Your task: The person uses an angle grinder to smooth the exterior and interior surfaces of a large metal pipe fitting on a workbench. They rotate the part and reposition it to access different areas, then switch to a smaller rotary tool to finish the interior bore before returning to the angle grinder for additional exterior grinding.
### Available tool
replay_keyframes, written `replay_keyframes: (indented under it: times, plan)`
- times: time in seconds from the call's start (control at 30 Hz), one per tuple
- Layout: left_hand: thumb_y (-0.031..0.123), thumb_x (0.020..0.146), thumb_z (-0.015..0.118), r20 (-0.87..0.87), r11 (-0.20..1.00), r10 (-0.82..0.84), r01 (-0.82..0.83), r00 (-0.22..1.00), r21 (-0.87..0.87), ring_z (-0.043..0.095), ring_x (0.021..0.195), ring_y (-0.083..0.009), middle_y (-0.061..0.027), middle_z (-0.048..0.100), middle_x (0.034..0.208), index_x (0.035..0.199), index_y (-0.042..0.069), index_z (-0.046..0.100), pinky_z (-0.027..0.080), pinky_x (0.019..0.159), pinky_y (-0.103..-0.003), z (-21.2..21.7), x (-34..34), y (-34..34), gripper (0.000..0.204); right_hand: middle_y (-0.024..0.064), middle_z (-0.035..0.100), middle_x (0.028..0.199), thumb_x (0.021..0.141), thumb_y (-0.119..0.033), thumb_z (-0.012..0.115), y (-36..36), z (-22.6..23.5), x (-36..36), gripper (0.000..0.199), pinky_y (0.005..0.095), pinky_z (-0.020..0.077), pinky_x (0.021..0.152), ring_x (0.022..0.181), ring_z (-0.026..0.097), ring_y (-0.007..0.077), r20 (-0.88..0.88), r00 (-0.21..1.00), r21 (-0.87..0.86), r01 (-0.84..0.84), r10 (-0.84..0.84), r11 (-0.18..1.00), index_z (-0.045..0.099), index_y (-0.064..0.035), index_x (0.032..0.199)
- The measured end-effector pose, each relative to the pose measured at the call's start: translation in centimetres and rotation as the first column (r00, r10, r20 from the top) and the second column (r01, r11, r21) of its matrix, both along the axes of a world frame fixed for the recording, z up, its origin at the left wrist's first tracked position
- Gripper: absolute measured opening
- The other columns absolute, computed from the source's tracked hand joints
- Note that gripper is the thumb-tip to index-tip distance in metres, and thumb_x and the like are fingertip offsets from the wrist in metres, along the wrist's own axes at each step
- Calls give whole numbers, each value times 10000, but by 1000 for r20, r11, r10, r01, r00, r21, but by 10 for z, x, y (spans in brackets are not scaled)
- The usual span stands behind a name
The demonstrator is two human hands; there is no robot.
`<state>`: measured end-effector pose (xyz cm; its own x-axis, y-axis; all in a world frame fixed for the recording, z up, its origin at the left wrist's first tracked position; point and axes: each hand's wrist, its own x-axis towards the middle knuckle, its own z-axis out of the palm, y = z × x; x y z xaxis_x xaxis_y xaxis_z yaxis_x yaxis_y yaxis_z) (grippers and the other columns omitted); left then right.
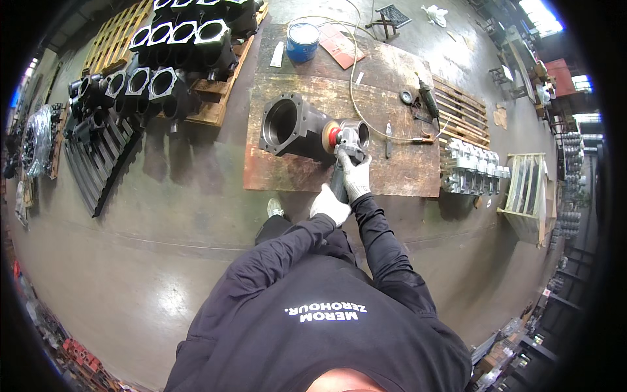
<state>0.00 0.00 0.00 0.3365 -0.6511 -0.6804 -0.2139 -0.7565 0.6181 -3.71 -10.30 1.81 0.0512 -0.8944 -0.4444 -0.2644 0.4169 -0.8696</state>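
- The left hand (331,205) and right hand (354,178) are gripping one grinder (338,183), close together.
- The dark metal part (311,128) is lying near the tabletop's (398,173) left edge.
- A blue bucket (302,44) is standing by the far edge.

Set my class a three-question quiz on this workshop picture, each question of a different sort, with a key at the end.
1. Which tool do the left hand and right hand both hold?
(a) hammer
(b) grinder
(c) paintbrush

2. True or false: the blue tin stands on the same table as the dark casting, beyond it from the person.

3. Fill in: the ____ hand is nearer the grinder's red disc.

Key: 1. b; 2. true; 3. right.
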Motion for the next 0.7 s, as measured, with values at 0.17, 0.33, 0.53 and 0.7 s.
replay_keyframes:
  times: [0.17,0.33,0.53,0.7]
  plan:
    - [335,706,778,60,995,93,-91,994,-27,670,1092,-401,-272,674,1144,1287,-6,458,524,959,-451,4,-4,-17,746,171,611,1210,821,-316,857,-22,-39,-7,772,334,483,973,1108,602,227,59,996,-188,-60,73,980,390,16,1338]
    - [316,724,758,161,994,97,-86,982,-72,661,1107,-410,-296,664,1156,1212,-19,506,524,955,-445,4,4,-44,643,165,623,1177,821,-288,848,-50,-41,0,741,344,509,911,1051,626,230,151,980,-184,-100,128,978,381,15,1311]
    - [306,722,767,181,988,133,-117,975,-96,653,1106,-431,-311,663,1135,1232,-37,498,525,946,-446,12,-21,-44,671,188,581,1220,782,-354,880,-56,-31,-17,856,358,487,956,1099,593,255,19,994,-166,-101,106,981,377,51,1344]
    - [316,712,775,193,991,121,-107,974,-82,640,1141,-418,-318,644,1180,1289,-54,473,514,976,-436,15,-32,-44,749,211,566,1285,797,-368,864,-57,-26,-30,881,374,457,1032,1206,570,281,139,984,-84,-100,111,991,356,35,1395]
